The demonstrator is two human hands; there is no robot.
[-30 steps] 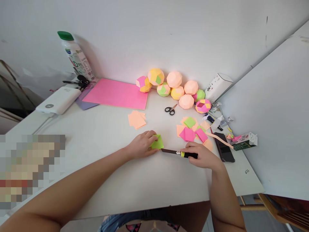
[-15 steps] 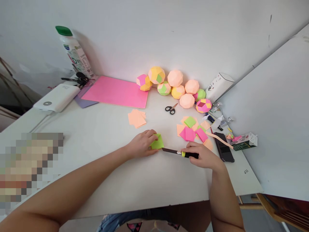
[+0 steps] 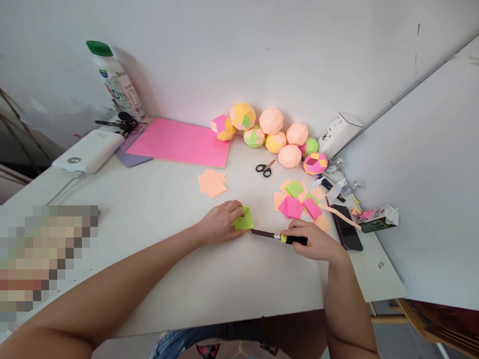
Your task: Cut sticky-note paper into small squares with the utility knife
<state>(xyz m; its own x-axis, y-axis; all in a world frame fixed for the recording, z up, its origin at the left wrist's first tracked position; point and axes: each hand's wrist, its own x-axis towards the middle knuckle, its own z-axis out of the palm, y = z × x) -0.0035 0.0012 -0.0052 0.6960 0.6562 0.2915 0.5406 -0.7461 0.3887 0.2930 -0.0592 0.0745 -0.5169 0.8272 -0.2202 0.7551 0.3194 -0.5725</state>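
My left hand (image 3: 220, 223) presses a folded green paper square (image 3: 245, 219) onto the white table (image 3: 168, 239), fingers closed on its left side. My right hand (image 3: 313, 241) is wrapped round the black and yellow handle of a utility knife (image 3: 279, 236). The knife's dark blade lies flat and points left, its tip just below the green paper's lower right edge.
Small scissors (image 3: 265, 168), a stack of peach squares (image 3: 211, 183), loose pink, green and peach squares (image 3: 297, 201), several paper balls (image 3: 271, 135) along the wall, a pink sheet (image 3: 179, 142), a black phone (image 3: 347, 227), a white power bank (image 3: 89, 151), a bottle (image 3: 116, 85) and a white box (image 3: 340, 133).
Both hands, the green paper and the knife stay where they were. Only the view has shifted slightly.
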